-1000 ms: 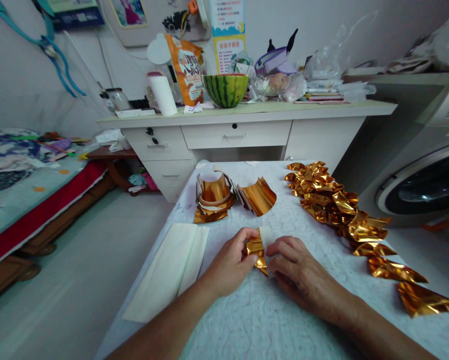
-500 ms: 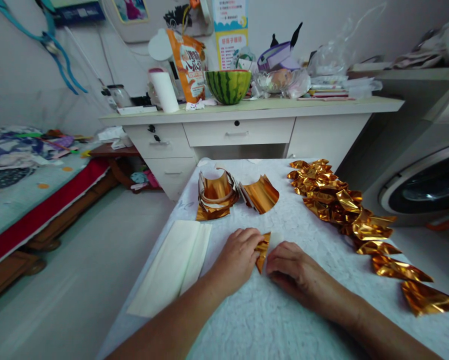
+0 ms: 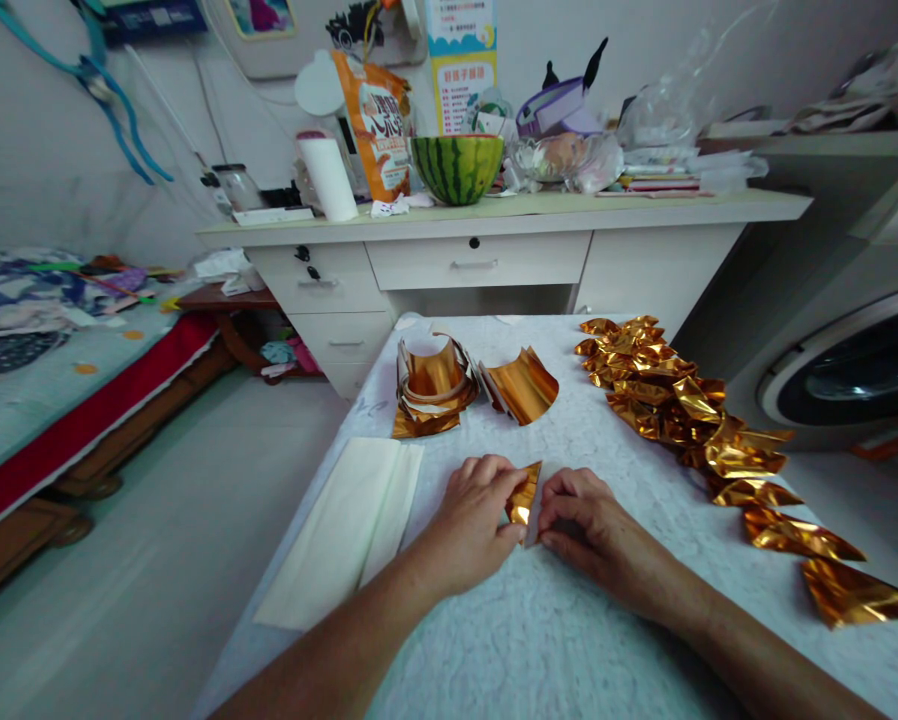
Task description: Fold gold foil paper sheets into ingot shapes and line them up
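My left hand (image 3: 477,510) and my right hand (image 3: 580,522) meet over a small sheet of gold foil paper (image 3: 525,497), both pinching it from either side just above the white cloth-covered table (image 3: 494,640). The sheet is partly folded and stands on edge between my fingers. Behind my hands lie curled gold sheets (image 3: 520,385) and a looser stack of them (image 3: 428,385). A long row of folded gold pieces (image 3: 689,415) runs along the right side of the table.
A pale folded sheet (image 3: 344,535) lies at the table's left edge. Beyond stands a desk (image 3: 494,255) with a half watermelon (image 3: 456,168), a snack bag and clutter. A bed (image 3: 51,380) is at left, a washing machine (image 3: 846,370) at right.
My right hand has drawn in against the gold sheet and taken hold of its edge; the sheet has been folded narrower than a second ago. The left hand keeps its grip.
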`<state>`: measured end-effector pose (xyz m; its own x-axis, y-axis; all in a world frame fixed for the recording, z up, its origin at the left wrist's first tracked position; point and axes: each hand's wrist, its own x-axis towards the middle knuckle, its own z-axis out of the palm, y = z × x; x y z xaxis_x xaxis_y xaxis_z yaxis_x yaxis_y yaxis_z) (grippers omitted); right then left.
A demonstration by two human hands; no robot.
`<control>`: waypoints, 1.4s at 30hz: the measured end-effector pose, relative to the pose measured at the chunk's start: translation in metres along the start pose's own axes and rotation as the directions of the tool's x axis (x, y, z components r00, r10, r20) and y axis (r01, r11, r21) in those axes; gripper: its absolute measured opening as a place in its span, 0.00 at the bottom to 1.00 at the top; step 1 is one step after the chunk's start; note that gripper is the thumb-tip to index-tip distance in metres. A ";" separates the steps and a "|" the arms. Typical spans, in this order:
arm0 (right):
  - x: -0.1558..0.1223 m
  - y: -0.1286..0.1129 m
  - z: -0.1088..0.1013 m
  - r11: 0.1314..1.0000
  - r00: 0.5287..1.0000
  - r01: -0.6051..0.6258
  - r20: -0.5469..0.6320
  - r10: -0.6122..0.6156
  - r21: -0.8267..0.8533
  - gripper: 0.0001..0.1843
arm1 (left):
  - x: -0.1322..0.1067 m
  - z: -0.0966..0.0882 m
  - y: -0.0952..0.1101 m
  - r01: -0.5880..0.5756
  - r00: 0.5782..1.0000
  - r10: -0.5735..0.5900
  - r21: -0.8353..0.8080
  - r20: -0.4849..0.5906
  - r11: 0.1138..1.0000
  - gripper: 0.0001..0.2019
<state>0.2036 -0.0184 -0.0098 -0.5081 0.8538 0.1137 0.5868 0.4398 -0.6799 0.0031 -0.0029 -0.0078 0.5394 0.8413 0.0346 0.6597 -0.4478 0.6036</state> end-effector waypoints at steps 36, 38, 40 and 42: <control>0.005 -0.001 0.016 0.980 0.988 -0.133 -0.094 0.119 -0.152 0.04 | -0.002 -0.001 0.005 0.066 0.996 -0.066 -0.001 0.057 0.998 0.27; 0.005 -0.002 0.016 0.979 0.988 -0.131 -0.100 0.116 -0.159 0.04 | -0.002 -0.001 0.005 0.072 0.996 -0.072 -0.002 0.055 0.997 0.27; 0.006 -0.003 0.017 0.975 0.988 -0.135 -0.103 0.119 -0.174 0.04 | -0.003 -0.001 0.005 0.076 0.996 -0.075 -0.005 0.057 0.997 0.26; 0.007 -0.003 0.018 0.972 0.987 -0.142 -0.107 0.123 -0.186 0.04 | -0.003 -0.001 0.005 0.071 0.996 -0.071 -0.008 0.058 0.997 0.26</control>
<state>0.1872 -0.0192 -0.0194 -0.3617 0.9263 0.1056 0.7600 0.3586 -0.5420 0.0044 -0.0072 -0.0046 0.5209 0.8519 -0.0544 0.6923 -0.3843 0.6108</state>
